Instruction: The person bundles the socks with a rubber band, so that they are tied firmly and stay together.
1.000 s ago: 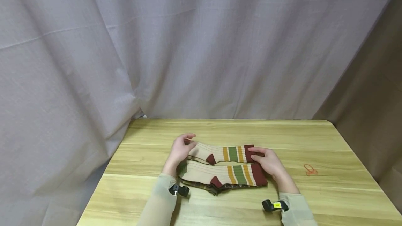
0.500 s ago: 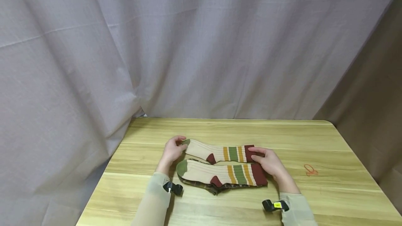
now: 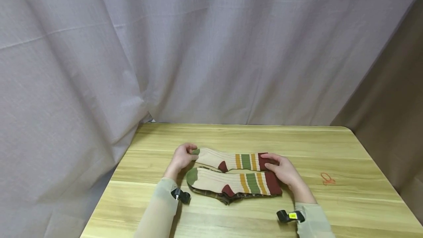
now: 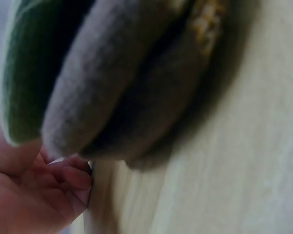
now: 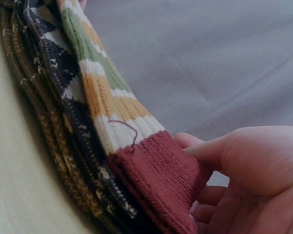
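- Your left hand (image 3: 181, 158) pinches the green toe of the far sock (image 3: 228, 160), fingers curled round the tip. Keep that pinch light and low to the table (image 3: 347, 201) — a pull upward would bunch the ribbing.
- The far sock lies flat across the middle of the table, toe to the left, red cuff to the right. Draw it taut along its length so both ends sit straight before anything else.
- The near sock (image 3: 231, 183) lies just beside it, on top of a darker patterned pair (image 5: 53, 122) that shows at its lower edge. Match the far sock's stripes to this one's, and leave the stack below alone.
- Your right hand (image 3: 284, 171) rests at the cuffs: in the head view its fingers lie over the far sock's cuff (image 3: 263, 161), while the right wrist view shows thumb and fingers closed on a red cuff — which sock's I cannot tell. Hold this end as the anchor.
- Well apart to the right lies a red rubber band (image 3: 326, 179).
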